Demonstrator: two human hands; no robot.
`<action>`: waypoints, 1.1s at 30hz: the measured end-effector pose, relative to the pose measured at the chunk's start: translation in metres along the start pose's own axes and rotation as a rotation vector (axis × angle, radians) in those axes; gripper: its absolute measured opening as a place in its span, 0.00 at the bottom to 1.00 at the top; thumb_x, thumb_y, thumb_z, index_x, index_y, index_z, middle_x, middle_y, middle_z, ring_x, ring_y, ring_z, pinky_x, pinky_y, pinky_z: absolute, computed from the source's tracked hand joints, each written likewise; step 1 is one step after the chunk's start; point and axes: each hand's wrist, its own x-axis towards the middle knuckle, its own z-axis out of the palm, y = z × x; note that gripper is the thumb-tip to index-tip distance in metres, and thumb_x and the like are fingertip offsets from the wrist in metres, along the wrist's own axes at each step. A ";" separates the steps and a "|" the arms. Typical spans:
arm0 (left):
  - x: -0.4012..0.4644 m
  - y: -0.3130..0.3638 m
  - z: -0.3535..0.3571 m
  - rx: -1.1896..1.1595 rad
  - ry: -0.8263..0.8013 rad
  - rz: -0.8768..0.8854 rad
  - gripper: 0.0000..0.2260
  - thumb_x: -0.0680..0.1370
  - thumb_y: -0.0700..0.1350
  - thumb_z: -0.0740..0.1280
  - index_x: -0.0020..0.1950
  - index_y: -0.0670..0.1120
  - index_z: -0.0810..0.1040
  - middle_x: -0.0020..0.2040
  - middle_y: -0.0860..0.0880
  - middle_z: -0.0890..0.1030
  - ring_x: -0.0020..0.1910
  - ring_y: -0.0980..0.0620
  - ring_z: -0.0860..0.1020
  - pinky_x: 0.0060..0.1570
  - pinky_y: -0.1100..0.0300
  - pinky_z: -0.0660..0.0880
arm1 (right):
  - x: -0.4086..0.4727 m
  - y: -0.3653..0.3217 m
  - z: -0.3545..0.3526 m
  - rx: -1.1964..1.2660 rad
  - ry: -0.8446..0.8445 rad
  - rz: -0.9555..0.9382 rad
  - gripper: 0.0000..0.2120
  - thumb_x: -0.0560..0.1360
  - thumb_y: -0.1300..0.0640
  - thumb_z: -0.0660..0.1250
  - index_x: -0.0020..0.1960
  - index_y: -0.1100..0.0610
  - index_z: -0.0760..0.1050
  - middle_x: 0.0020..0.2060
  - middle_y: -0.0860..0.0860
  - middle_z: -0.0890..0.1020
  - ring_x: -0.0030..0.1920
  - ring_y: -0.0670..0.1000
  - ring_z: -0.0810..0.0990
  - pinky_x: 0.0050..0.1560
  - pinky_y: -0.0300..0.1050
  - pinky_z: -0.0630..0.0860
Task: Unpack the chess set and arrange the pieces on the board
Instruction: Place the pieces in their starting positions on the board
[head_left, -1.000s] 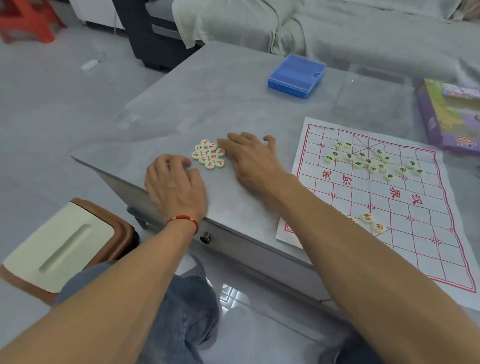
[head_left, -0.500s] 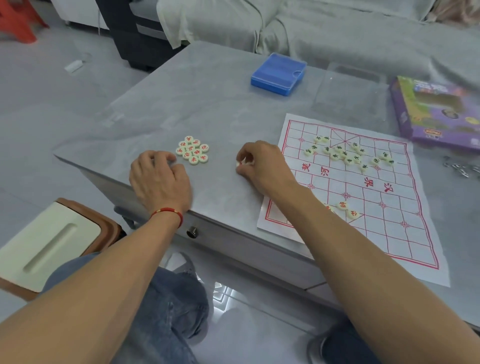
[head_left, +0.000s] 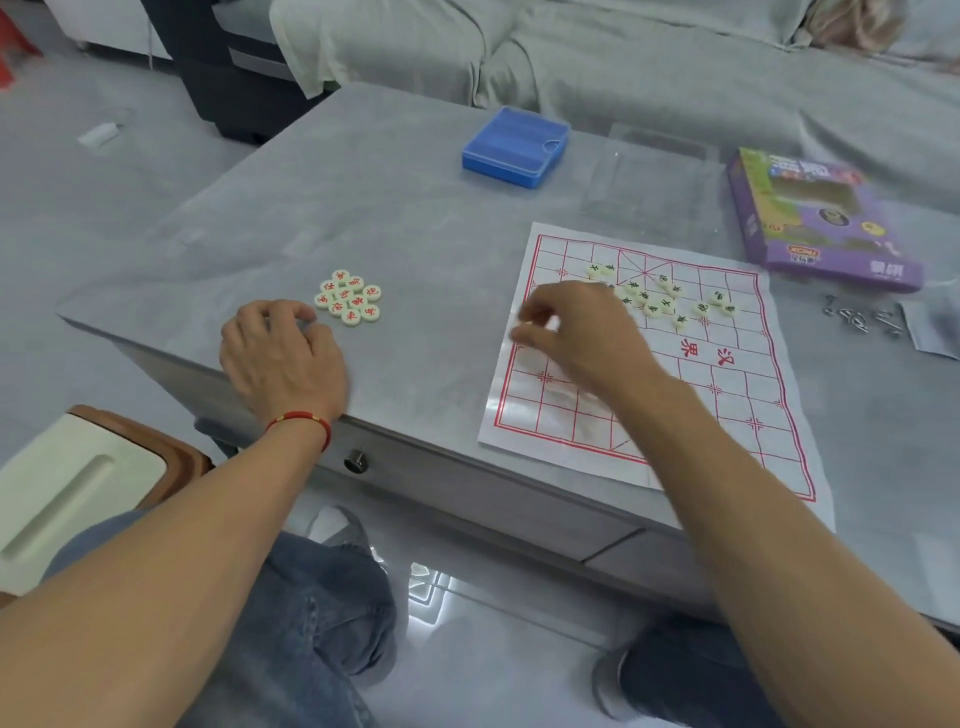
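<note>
Right hand (head_left: 582, 338) over board (head_left: 727, 415) edge, fingers curled, contents unclear, left hand (head_left: 283, 353) resting loosely beside red pieces (head_left: 349, 297)

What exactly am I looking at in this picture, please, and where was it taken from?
There is no machine here: a person's two bare hands, filmed by a camera worn on the head, looking down. On the grey table lies a paper board with green-lettered pieces on it. A cluster of red-lettered pieces sits off the board, near the left hand, which rests on the table. The right hand is over the board's edge, its fingers curled as if pinching something pale, too blurred to identify. Behind are a blue box and a purple box.
</note>
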 end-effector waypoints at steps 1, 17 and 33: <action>0.000 0.000 0.000 0.001 0.002 -0.001 0.11 0.77 0.46 0.59 0.56 0.48 0.78 0.59 0.45 0.73 0.63 0.43 0.69 0.64 0.47 0.66 | -0.008 0.014 -0.010 -0.055 -0.003 0.028 0.11 0.75 0.47 0.73 0.53 0.52 0.82 0.45 0.47 0.84 0.47 0.49 0.81 0.52 0.51 0.79; 0.002 -0.001 0.002 0.015 0.000 -0.006 0.11 0.77 0.46 0.60 0.56 0.49 0.78 0.59 0.46 0.73 0.64 0.44 0.68 0.63 0.49 0.66 | -0.034 0.033 -0.026 -0.089 -0.002 0.100 0.13 0.77 0.47 0.71 0.59 0.52 0.81 0.48 0.46 0.83 0.42 0.45 0.79 0.51 0.44 0.78; 0.000 -0.002 0.000 -0.005 0.006 0.011 0.11 0.76 0.47 0.59 0.54 0.49 0.78 0.57 0.47 0.74 0.62 0.45 0.69 0.61 0.50 0.67 | 0.027 -0.091 0.105 -0.283 0.076 -0.439 0.16 0.82 0.50 0.55 0.67 0.49 0.73 0.63 0.51 0.75 0.56 0.57 0.73 0.49 0.54 0.70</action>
